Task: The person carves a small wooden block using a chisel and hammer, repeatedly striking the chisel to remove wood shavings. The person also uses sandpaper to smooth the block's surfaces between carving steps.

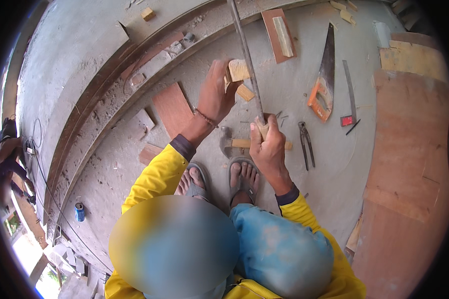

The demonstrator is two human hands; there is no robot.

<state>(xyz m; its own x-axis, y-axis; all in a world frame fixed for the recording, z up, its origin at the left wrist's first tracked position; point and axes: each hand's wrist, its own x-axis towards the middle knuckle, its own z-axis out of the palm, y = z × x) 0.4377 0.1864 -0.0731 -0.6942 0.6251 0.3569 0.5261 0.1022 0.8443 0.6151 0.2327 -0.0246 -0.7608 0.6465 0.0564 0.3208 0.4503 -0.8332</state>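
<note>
While the person crouches on a dusty concrete floor, seen from above, a small pale wooden block is held in the left hand, whose fingers are curled shut around the block's near side, just above the floor. The right hand is closed in a fist around the wooden handle end of a long, thin metal bar, which runs up and away past the block and out of the top edge of the view. The bar lies just beside or against the block; whether its edge is actually biting into the wood cannot be told.

As a judgement, the work on the block appears to be under way rather than finished: the block is held in place and the bar is set to it, and no clear cut or split is visible. A second small offcut lies just below the held block.

Other tools lie unused around the feet: a claw hammer between the hands and the sandals, pincers to the right, an orange-handled handsaw and a metal square further right. Plywood sheets are spread along the right side, and wood scraps are scattered toward a curved formwork edge.
</note>
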